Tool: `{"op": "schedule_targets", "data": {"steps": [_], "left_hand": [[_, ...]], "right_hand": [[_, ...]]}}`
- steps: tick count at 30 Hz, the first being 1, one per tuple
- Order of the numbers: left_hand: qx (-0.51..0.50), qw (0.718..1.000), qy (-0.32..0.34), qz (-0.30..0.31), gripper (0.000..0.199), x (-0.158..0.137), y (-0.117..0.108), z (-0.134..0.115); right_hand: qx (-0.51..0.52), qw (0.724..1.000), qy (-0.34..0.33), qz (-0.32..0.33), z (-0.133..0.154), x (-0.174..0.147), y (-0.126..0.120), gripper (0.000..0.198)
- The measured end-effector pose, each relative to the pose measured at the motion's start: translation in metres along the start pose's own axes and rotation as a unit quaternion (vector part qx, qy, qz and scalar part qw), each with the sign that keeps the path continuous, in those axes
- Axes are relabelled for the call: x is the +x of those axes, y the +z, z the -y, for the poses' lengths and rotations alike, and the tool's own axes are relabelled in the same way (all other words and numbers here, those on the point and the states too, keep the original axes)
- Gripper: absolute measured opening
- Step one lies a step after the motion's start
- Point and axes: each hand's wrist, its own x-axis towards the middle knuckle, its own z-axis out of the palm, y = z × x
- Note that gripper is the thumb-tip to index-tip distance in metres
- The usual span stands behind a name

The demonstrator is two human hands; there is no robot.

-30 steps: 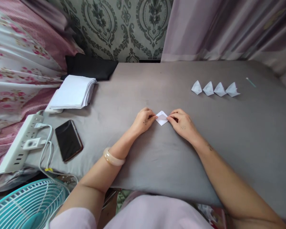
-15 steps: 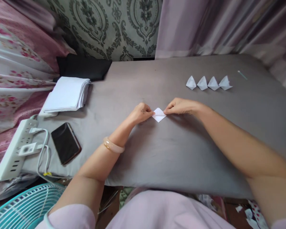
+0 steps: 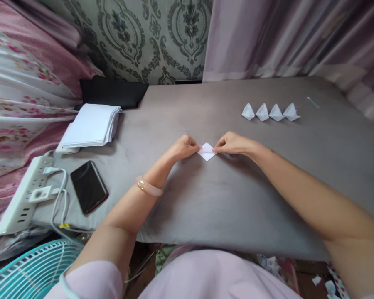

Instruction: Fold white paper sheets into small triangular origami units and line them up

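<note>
A small diamond-shaped piece of folded white paper (image 3: 207, 155) lies between my hands over the grey-covered table (image 3: 230, 207), with a crease running across its middle. My left hand (image 3: 187, 147) pinches its left corner between thumb and fingers. The right corner is pinched the same way by my right hand (image 3: 230, 143). Farther back on the right, several folded white paper shapes (image 3: 262, 112) stand in a row, pointed at the top. At the left sits a thick stack of white paper (image 3: 92, 124).
Left of my forearm lies a dark phone (image 3: 89, 187), beside a white power strip (image 3: 21, 197) with plugs and cables. A black cloth item (image 3: 115, 92) rests at the back left. Below the table edge is a turquoise fan (image 3: 34, 270). A thin stick (image 3: 313, 102) lies far right.
The view has shifted slightly. Both hands keep their pinch on the folded paper's side corners, and its top tip now looks a little blunter.
</note>
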Motion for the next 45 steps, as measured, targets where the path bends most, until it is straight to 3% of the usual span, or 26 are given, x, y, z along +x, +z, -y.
{"op": "schedule_targets", "data": {"steps": [5, 10, 14, 20, 25, 37, 41, 45], "left_hand": [[-0.074, 0.997, -0.008, -0.009, 0.037, -0.001, -0.005, 0.008], [-0.063, 0.998, 0.001, 0.012, 0.02, -0.005, -0.003, 0.01], [-0.068, 0.997, 0.031, 0.038, 0.019, -0.004, -0.002, 0.013], [-0.045, 0.995, 0.085, -0.003, 0.02, -0.002, 0.001, 0.018], [0.007, 0.996, 0.09, -0.008, 0.023, -0.002, 0.003, 0.015], [0.085, 0.996, -0.038, -0.016, 0.018, 0.006, 0.004, -0.006], [0.145, 0.988, -0.055, 0.012, 0.014, 0.016, -0.004, -0.02], [0.197, 0.972, -0.088, 0.093, 0.005, 0.029, -0.015, -0.034]], "right_hand": [[0.021, 1.0, -0.01, 0.001, -0.006, 0.005, 0.003, 0.017], [0.025, 1.0, 0.002, 0.002, -0.002, 0.005, 0.003, 0.017], [0.019, 1.0, 0.012, -0.001, 0.002, 0.002, 0.003, 0.017], [0.019, 1.0, 0.019, -0.003, 0.005, 0.0, 0.002, 0.016], [0.039, 0.999, 0.027, 0.009, 0.006, 0.0, 0.002, 0.013], [-0.017, 0.998, 0.056, 0.024, 0.013, 0.005, -0.006, 0.009], [-0.046, 0.997, 0.047, 0.031, 0.01, 0.013, -0.006, 0.014], [-0.032, 0.998, 0.039, 0.041, 0.007, 0.021, -0.007, 0.015]]}}
